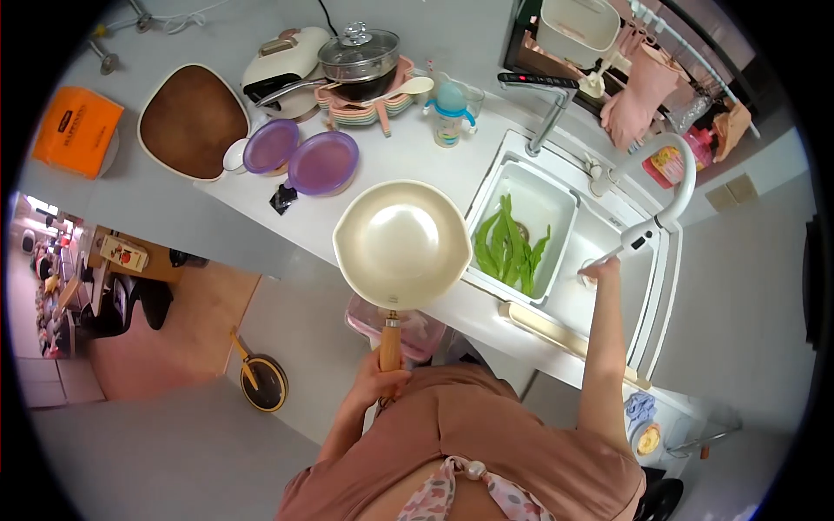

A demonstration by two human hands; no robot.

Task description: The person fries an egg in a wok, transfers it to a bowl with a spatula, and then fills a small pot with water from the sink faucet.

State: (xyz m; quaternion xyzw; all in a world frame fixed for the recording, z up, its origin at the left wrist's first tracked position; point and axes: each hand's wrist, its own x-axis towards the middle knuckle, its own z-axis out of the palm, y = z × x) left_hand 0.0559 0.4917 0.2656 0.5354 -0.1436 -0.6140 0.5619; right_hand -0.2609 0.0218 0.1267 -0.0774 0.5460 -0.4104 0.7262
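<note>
My left hand (380,382) is wrapped round the wooden handle (391,343) of a cream-coloured frying pan (401,239). The pan is level with its bare inside facing up, over the counter's front edge. My right hand (601,269) reaches into the right part of the sink (647,286), just below the head of the white curved faucet (647,233). Its fingers look stretched out and hold nothing visible, though they are small in view. Left of that hand, long green leaves (497,247) lie in a white basin (558,260) set in the sink.
Two purple-lidded bowls (323,163), a brown-topped tray (193,122), a glass-lidded pot (358,56) and a blue-handled cup (449,124) stand along the counter. A second faucet (547,122) rises behind the basin. Pink gloves (641,95) hang at the back right.
</note>
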